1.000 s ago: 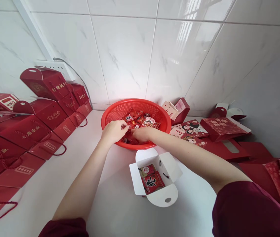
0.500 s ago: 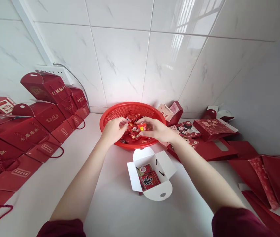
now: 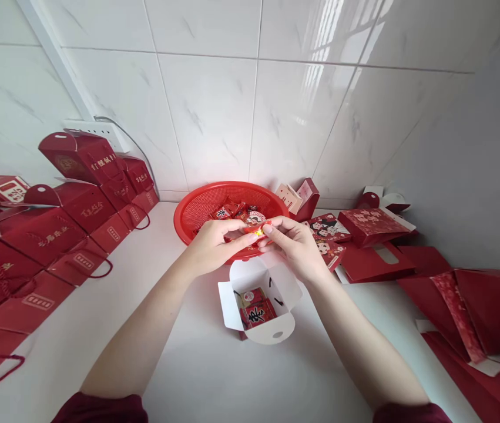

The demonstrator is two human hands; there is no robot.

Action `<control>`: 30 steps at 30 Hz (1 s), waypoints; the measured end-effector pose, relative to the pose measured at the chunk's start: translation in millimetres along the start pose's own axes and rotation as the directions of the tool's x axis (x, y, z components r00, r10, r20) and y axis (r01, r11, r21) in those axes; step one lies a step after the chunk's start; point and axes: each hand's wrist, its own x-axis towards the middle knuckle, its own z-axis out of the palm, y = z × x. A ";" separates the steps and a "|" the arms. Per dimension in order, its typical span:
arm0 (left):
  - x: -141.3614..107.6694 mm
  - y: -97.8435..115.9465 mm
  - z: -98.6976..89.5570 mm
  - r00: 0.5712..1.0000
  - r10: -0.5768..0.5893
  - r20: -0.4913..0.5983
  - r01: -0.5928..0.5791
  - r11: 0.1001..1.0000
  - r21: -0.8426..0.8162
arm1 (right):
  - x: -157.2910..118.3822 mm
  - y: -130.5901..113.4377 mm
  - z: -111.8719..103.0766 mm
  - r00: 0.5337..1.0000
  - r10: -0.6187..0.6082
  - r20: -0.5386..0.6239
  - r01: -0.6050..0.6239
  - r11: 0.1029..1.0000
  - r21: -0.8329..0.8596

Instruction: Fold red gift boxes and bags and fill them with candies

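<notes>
A white tiled wall [image 3: 210,117] with grey marbling fills the back of the scene, light reflecting off its upper right part. In front of it spreads a pale tabletop [image 3: 197,376]. Along the left side stands a long stack of red boxes [image 3: 42,235], some with gold lettering and cord handles, reaching back to the wall. On the right lies a looser group of red cartons [image 3: 373,258], several flat or partly folded, a few with printed figures or flowers. Between the two groups, near the wall, sits a round red plastic basket [image 3: 197,207] with a mesh side. Just in front of it is an open box [image 3: 232,306], white inside, its four flaps spread outward.

Both forearms, in dark red sleeves, reach forward from the near edge. The left hand [image 3: 214,242] and the right hand [image 3: 297,244] meet over the near side of the basket, each with thumb and fingers closed narrowly on one thing. Red packets [image 3: 256,217] lie heaped in the basket, and a red packet with black lettering [image 3: 258,312] lies inside the open box. Smallest is the red-and-yellow wrapped sweet [image 3: 258,232], pinched between the two hands above the basket's near rim.
</notes>
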 end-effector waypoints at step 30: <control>-0.4 -2.1 -6.6 0.948 0.310 -0.070 -0.298 0.945 0.135 | -2.5 -3.4 -3.5 0.990 -0.083 0.116 0.077 0.996 0.054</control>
